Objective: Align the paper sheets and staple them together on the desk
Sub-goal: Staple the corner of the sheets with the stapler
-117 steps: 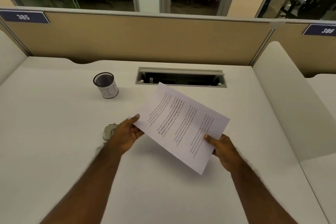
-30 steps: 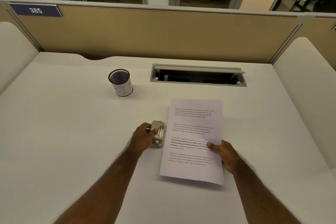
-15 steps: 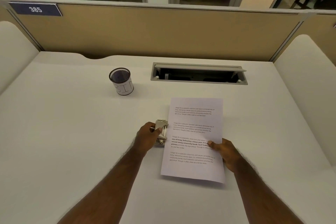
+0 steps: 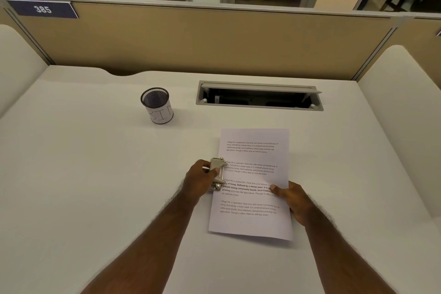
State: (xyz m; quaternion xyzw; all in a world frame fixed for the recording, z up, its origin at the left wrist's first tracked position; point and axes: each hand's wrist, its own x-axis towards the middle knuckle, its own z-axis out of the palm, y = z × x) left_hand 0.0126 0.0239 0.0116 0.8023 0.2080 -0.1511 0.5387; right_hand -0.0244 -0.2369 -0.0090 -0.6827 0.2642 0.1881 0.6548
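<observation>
The printed paper sheets (image 4: 253, 174) lie squared up in one stack on the white desk (image 4: 95, 174), long side running away from me. My left hand (image 4: 199, 180) grips a small grey metal stapler (image 4: 218, 173), whose jaw overlaps the stack's left edge near its middle. My right hand (image 4: 292, 199) rests on the right edge of the stack, thumb pressing on top. How many sheets are in the stack is hidden.
A black mesh pen cup (image 4: 157, 105) with a white label stands at the back left. An open cable slot (image 4: 259, 96) is set into the desk behind the paper. Beige partitions (image 4: 214, 43) close the back, and white dividers flank both sides.
The sheets, earlier held tilted in the air by both hands, now lie flat. My left hand took the stapler and slid it rightward onto the stack's left edge.
</observation>
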